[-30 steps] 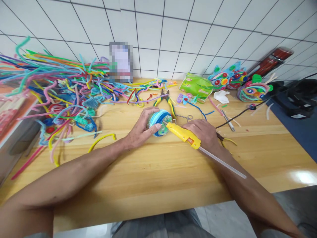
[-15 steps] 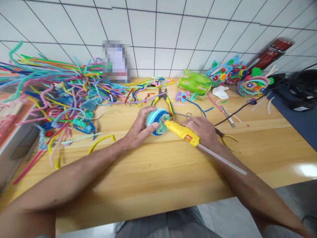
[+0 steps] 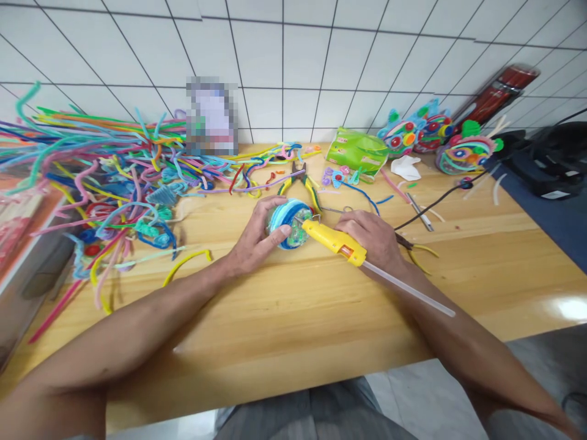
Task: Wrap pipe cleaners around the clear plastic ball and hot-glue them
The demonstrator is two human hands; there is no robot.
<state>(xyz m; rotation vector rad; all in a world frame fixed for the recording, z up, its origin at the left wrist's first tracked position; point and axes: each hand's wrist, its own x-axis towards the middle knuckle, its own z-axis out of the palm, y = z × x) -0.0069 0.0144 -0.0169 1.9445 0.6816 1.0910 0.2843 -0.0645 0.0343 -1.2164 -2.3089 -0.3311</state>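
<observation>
My left hand is wrapped round a small round craft piece wound from blue, white and green pipe cleaners, held just above the wooden table. My right hand grips a yellow hot glue gun. Its nozzle touches the right side of the craft piece. A clear glue stick juts from the gun's back towards me.
A big heap of coloured pipe cleaners covers the table's left. Pliers, small scissors, a green packet, finished colourful crafts and a black cable lie behind my hands. A loose yellow pipe cleaner lies left.
My hands, the craft piece and the glue gun hold the same pose. Only the view has drifted slightly.
</observation>
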